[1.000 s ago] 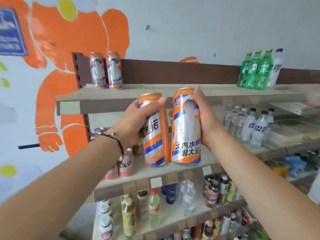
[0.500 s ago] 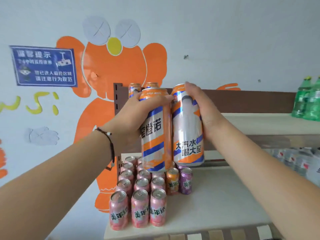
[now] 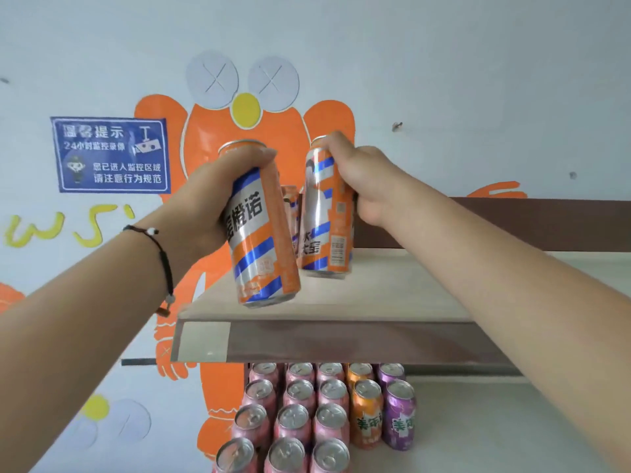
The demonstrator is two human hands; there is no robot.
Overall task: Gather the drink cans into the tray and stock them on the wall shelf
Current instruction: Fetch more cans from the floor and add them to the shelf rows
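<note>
I hold two tall orange, blue and silver drink cans over the top wall shelf (image 3: 341, 303). My left hand (image 3: 208, 203) grips the left can (image 3: 261, 240), which hangs tilted just above the shelf's front left part. My right hand (image 3: 362, 179) grips the top of the right can (image 3: 326, 220), whose base rests on or just above the shelf board. Behind and between them, another can of the same kind (image 3: 290, 213) stands at the back of the shelf, mostly hidden. No tray is in view.
On the shelf below stand rows of short cans: several pink ones (image 3: 293, 421), orange ones (image 3: 367, 414) and purple ones (image 3: 399, 411). A brown back panel (image 3: 512, 221) runs behind the top shelf. A blue notice (image 3: 111, 155) hangs on the painted wall.
Both hands have risen with their cans to the top shelf and drawn apart. The right can has turned and come down onto the shelf board. The view has tilted upward.
</note>
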